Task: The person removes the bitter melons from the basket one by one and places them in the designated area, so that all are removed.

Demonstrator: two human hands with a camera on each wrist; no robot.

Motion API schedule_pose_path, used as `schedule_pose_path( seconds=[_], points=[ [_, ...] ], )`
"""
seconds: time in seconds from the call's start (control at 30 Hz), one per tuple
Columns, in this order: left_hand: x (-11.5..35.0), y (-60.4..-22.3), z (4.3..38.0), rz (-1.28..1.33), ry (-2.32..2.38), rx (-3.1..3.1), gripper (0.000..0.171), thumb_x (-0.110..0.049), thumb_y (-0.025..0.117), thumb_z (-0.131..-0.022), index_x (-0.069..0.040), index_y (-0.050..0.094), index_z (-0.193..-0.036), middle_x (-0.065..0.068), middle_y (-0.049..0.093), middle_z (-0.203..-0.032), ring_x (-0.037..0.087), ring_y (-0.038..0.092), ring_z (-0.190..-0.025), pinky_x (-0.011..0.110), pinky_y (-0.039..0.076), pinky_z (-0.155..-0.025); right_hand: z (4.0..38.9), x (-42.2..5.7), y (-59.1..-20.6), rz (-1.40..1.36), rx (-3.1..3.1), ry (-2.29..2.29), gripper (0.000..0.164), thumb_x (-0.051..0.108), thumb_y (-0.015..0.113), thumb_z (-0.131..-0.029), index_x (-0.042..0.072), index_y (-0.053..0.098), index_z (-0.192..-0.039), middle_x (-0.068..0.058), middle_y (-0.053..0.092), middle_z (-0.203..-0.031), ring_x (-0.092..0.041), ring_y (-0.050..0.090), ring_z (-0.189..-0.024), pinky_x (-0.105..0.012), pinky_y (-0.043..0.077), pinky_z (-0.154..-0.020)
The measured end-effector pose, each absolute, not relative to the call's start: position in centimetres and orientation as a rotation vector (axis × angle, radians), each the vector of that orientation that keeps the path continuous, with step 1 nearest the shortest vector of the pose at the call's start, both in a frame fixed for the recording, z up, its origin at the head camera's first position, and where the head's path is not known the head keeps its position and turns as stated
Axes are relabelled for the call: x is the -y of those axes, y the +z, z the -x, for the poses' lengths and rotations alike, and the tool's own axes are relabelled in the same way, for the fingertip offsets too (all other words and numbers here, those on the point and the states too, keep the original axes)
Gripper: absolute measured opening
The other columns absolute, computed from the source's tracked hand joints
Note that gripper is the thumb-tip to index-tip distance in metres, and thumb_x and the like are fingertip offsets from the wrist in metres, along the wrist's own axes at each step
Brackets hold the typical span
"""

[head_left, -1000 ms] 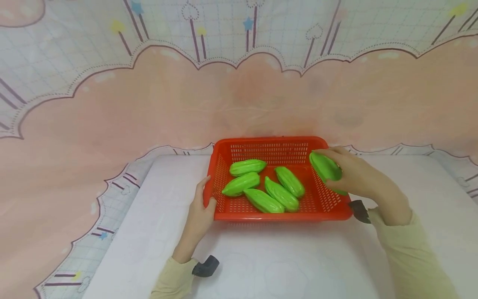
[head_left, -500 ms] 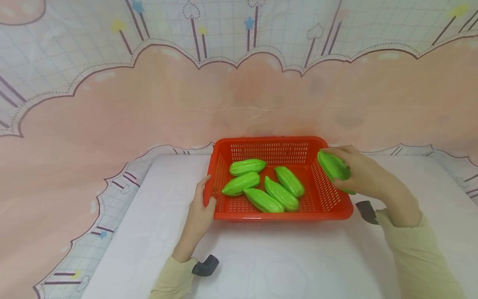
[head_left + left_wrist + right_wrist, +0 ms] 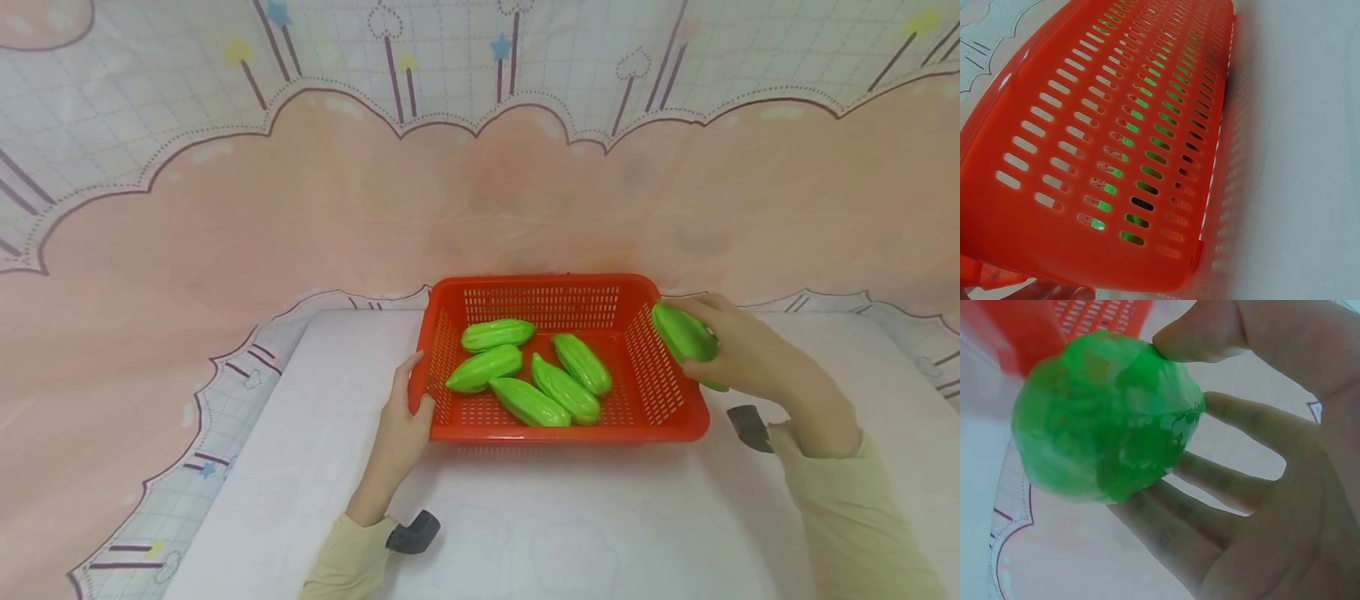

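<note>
A red plastic basket (image 3: pixel 555 434) with slotted walls stands on the white table. Inside it lie several glossy green bitter melons (image 3: pixel 558 387), ridged and pointed at the tip. My left hand (image 3: pixel 401 429) grips the basket's left rim near the front corner; in the left wrist view only some fingers (image 3: pixel 1054 291) show, low at the rim. Just over the basket's right rim, my right hand (image 3: pixel 746 354) holds another bitter melon (image 3: pixel 681 332), tilted. The right wrist view has this bitter melon (image 3: pixel 1104 419) end-on, pinched between thumb and fingertips.
The white table (image 3: pixel 555 533) spreads in front of the basket and to both sides. Close behind it rises a pink and white patterned cloth (image 3: pixel 525 200). A dark wrist-worn piece (image 3: pixel 414 533) sits by the left cuff, another (image 3: pixel 748 427) by the right.
My right hand has carried its bitter melon to the right, from above the basket's right part to over its right rim. The left hand, basket and other bitter melons have stayed in place.
</note>
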State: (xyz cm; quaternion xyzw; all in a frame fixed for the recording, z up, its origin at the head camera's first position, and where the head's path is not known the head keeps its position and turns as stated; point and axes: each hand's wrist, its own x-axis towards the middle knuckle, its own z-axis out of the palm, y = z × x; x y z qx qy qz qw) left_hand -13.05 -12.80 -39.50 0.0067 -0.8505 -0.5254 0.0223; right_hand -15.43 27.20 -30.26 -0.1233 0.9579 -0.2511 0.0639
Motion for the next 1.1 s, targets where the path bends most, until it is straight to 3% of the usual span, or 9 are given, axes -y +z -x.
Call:
schedule_pose_path(
  seconds=[0.13,0.37,0.7,0.87,1.1],
  points=[
    [12.8,-39.6,13.2,-0.02,-1.629,2.633,0.061,-0.006,0.043,-0.098,-0.02,0.026,-0.155,0.016,0.04,-0.153,0.03,0.06,-0.105,0.043,0.056,-0.088,15.4,-27.7,-30.3,0.397,-2.923,-0.74,0.079,0.009,0.071,-0.083,0.012,0.036,-0.153,-0.023,0.037,-0.141,-0.039,0.046,-0.107,-0.038,0.055,-0.068],
    [12.9,-39.7,13.2,-0.027,-1.633,2.63,0.061,-0.006,0.044,-0.099,-0.021,0.026,-0.155,0.015,0.04,-0.154,0.03,0.059,-0.107,0.043,0.057,-0.088,15.7,-28.4,-30.7,0.371,-2.939,-0.705,0.076,0.011,0.072,-0.083,0.01,0.038,-0.151,-0.025,0.038,-0.139,-0.04,0.046,-0.109,-0.048,0.054,-0.077],
    [12.9,-39.9,13.1,-0.041,-1.648,2.639,0.061,-0.006,0.044,-0.099,-0.022,0.027,-0.155,0.016,0.041,-0.152,0.029,0.061,-0.099,0.039,0.058,-0.082,16.0,-29.3,-31.6,0.309,-2.939,-0.665,0.075,0.012,0.072,-0.083,0.01,0.037,-0.15,-0.027,0.037,-0.137,-0.042,0.045,-0.106,-0.044,0.053,-0.072],
    [13.0,-39.8,13.1,-0.024,-1.635,2.632,0.06,-0.006,0.044,-0.098,-0.021,0.027,-0.155,0.016,0.04,-0.153,0.029,0.06,-0.101,0.04,0.057,-0.085,16.2,-29.9,-32.1,0.31,-2.936,-0.681,0.076,0.011,0.072,-0.083,0.008,0.036,-0.15,-0.03,0.036,-0.137,-0.042,0.046,-0.103,-0.038,0.053,-0.066],
    [13.0,-39.7,13.1,-0.017,-1.629,2.63,0.06,-0.006,0.044,-0.098,-0.02,0.028,-0.154,0.016,0.041,-0.152,0.029,0.059,-0.105,0.042,0.057,-0.087,16.7,-30.5,-32.8,0.293,-2.92,-0.689,0.076,0.011,0.072,-0.083,0.006,0.036,-0.149,-0.031,0.038,-0.134,-0.044,0.046,-0.103,-0.039,0.054,-0.064]
  ],
)
